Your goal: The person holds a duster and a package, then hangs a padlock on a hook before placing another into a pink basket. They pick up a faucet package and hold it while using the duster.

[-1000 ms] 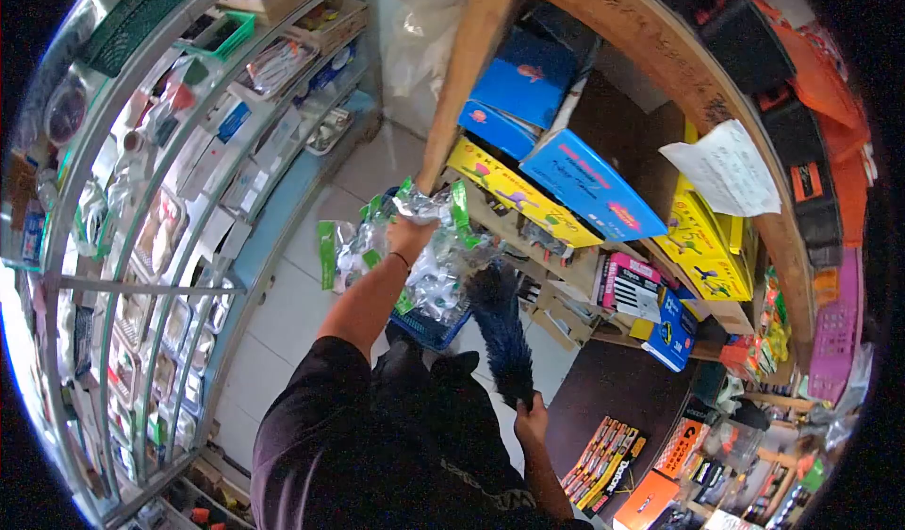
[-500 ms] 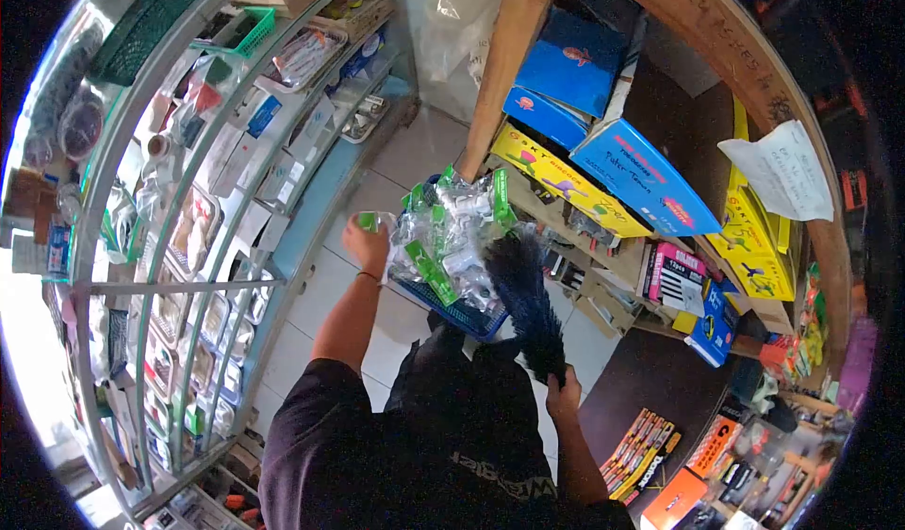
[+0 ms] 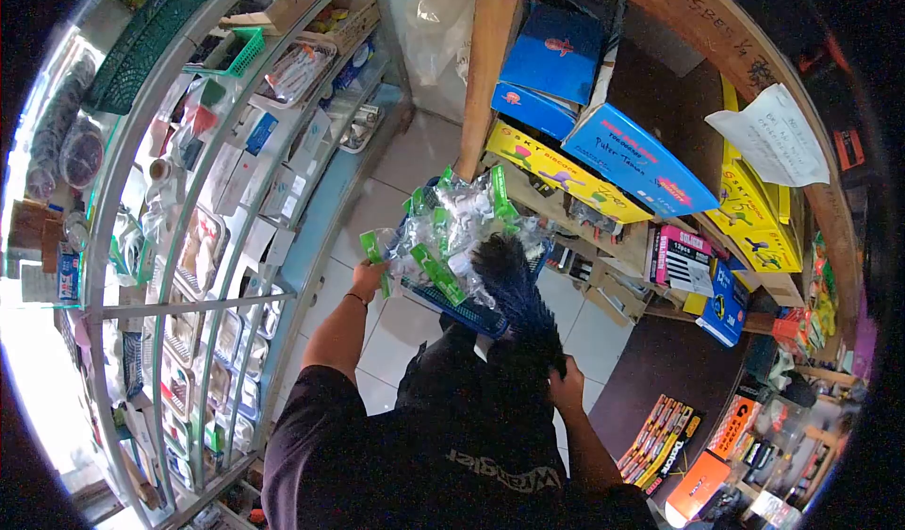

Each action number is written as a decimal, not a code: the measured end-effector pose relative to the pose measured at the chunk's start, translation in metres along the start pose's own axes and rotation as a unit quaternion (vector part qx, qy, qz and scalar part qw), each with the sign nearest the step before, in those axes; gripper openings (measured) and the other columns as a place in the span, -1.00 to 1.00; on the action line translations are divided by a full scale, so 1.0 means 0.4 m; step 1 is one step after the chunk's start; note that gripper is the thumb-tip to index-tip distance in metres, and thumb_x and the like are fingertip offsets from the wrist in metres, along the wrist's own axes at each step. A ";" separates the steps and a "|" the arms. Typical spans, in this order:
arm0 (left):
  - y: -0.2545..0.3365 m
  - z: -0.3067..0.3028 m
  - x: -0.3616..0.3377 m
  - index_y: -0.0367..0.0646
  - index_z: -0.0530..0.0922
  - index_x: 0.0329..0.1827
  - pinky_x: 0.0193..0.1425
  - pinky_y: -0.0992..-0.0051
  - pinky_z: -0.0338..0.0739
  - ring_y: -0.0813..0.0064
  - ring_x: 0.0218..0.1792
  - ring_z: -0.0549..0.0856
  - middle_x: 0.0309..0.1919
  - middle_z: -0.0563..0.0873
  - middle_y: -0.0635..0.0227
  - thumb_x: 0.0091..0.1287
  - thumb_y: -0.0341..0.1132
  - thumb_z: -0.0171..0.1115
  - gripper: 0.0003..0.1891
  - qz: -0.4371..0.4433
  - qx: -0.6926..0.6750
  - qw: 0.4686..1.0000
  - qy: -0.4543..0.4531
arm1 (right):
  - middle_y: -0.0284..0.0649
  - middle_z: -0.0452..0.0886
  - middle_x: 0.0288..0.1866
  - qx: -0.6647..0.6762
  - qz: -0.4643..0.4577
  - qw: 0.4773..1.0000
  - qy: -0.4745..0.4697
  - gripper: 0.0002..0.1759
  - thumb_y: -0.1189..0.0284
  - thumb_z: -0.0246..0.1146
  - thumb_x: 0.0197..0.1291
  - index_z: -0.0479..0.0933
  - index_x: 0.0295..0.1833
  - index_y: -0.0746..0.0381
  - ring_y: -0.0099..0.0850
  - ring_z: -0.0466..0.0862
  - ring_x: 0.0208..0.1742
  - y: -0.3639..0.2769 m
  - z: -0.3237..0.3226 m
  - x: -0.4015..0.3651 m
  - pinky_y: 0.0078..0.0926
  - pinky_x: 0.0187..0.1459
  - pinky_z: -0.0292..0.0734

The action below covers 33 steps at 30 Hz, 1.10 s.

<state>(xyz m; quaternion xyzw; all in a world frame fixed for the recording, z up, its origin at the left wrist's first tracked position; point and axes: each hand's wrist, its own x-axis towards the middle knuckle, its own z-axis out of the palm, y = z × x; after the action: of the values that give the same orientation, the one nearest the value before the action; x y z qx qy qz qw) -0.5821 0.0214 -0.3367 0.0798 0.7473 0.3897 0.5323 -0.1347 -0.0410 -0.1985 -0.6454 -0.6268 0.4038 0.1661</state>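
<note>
My left hand [image 3: 370,277] is closed on a clear plastic packet with a green header card [image 3: 375,258], at the left side of a blue basket [image 3: 464,315]. Several similar packets [image 3: 457,214] with green cards and pale items are heaped in that basket. My right hand [image 3: 567,386] grips the lower end of a dark feather duster [image 3: 518,289], its handle mostly hidden. The duster's feathers reach up over the basket's right part and cover some packets.
A metal-framed shelf unit [image 3: 198,304] full of trays and small goods stands on the left. On the right, a wooden shelf [image 3: 500,58] holds blue boxes [image 3: 641,157] and yellow boxes [image 3: 566,173]. White floor tiles [image 3: 377,327] show below.
The packet in my left hand has turned so that its green card faces up. My left hand has moved slightly lower. The duster has shifted a little, staying in my right hand.
</note>
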 end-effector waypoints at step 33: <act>-0.137 0.026 -0.121 -0.09 0.35 0.18 -0.32 0.54 0.41 0.55 -0.20 0.53 -0.15 0.54 0.41 0.30 -0.24 0.01 -0.61 0.269 -0.074 0.948 -0.152 | 0.03 0.56 -0.32 0.029 0.026 0.998 0.040 -0.75 0.47 0.13 -0.01 0.39 -0.18 0.31 -0.07 0.58 -0.22 0.196 -0.072 -0.130 -0.28 -0.21 0.44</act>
<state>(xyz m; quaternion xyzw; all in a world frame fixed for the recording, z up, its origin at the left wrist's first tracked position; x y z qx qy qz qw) -0.5366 -0.0368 -0.3393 0.2964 0.5774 0.5563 0.5190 -0.0552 -0.0941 -0.2209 -0.6720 -0.5905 0.3999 0.1994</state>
